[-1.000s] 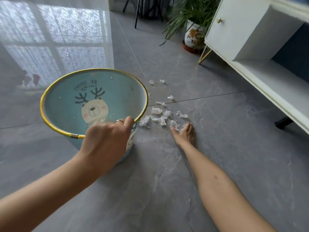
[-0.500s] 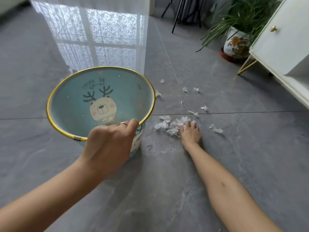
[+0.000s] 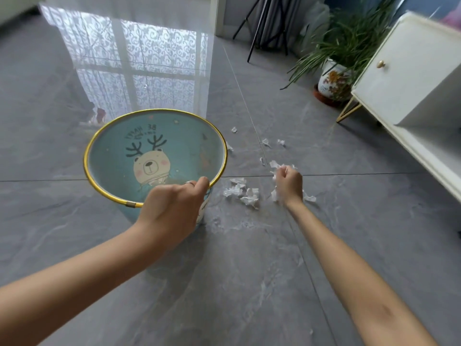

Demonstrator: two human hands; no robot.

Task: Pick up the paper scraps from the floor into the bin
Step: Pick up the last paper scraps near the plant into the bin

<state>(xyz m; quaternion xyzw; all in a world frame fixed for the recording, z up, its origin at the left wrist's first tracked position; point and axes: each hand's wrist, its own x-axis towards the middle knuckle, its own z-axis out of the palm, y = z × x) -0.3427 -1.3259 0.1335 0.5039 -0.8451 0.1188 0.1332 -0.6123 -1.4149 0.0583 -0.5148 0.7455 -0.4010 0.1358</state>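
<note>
Grey floor (image 3: pixel 249 270) — left hand (image 3: pixel 172 208) grips bin (image 3: pixel 104 143) rim, right hand (image 3: pixel 289 184) fingers closed on paper scraps (image 3: pixel 275 164)

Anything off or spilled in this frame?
Torn white paper scraps are strewn over the grey floor tiles right of the bin. The right hand is closed on some; the left hand grips the bin's rim. Nothing looks damaged.

My teal bin (image 3: pixel 174 146), gold-rimmed with a reindeer-bear print, stands upright on the floor. Crumpled white paper scraps (image 3: pixel 243 193) lie scattered just beside it, to its right.
</note>
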